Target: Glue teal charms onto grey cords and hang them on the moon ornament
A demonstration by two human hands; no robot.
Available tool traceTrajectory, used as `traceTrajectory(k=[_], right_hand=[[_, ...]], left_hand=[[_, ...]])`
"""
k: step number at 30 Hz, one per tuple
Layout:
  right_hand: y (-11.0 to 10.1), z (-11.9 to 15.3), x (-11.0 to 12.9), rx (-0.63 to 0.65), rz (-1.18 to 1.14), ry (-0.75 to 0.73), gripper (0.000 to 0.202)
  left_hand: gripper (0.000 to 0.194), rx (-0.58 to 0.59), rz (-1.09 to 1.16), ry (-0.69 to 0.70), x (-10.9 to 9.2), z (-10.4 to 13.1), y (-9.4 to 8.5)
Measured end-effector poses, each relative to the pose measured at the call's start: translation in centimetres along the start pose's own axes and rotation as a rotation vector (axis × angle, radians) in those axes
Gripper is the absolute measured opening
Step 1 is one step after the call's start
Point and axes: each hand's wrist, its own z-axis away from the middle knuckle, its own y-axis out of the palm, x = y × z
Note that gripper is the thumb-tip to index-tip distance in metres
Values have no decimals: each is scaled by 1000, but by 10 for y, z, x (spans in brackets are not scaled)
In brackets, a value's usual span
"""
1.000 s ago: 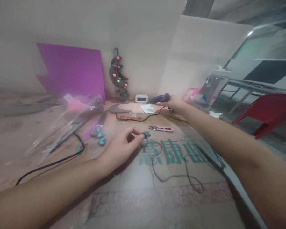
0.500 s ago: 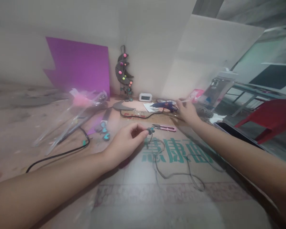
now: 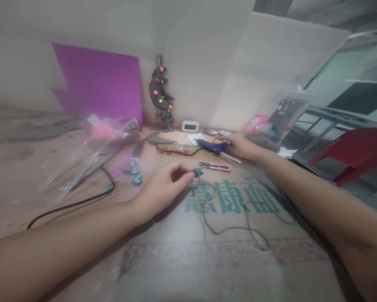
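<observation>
left hand [image 3: 163,184]: pinching small teal-grey piece [image 3: 199,171] between thumb and fingertips, probably by the edge to leave most of it exposed.
small teal-grey piece: sitting at left fingertips, over near part of cardboard [image 3: 207,256]; touching it or not, can't tell.
right hand [image 3: 243,147]: reaching far side, fingers partly curled beside back end of glue gun [image 3: 212,147]; gripping or just touching, can't tell.
glue gun: pointing nozzle left, probably aiming hot end away from right hand; showing pale glue stick [image 3: 232,158] out the back, likely feeding from there.
grey cord [image 3: 218,231]: trailing from near left fingertips, looping loosely over cardboard, probably leaving slack. Join to piece not showing clearly.
snips [image 3: 220,167]: lying between piece and glue gun, likely waiting within easy reach.
teal pieces [image 3: 137,179]: lying grouped left of left hand, probably sitting apart from cord to avoid tangling.
moon decoration [image 3: 158,94]: hanging or leaning upright at wall [image 3: 191,63], can't tell which.
hidden: left fingers mostly folding out of view behind thumb; right fingertips blurring near glue gun; right forearm covering part of dark flat object [image 3: 305,167], cutting off its outline.
</observation>
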Motion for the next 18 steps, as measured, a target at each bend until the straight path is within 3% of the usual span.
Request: traceTrajectory(k=[4, 9, 18], right_hand=[[0, -10, -7, 116, -21, -50, 45], [3, -21, -9, 167, -48, -62, 40], [14, -24, -12, -21, -83, 102, 38]], left_hand=[[23, 1, -8, 14, -2, 1, 0], [22, 9, -18, 3, -5, 1, 0], [20, 32, -43, 44, -4, -1, 0]])
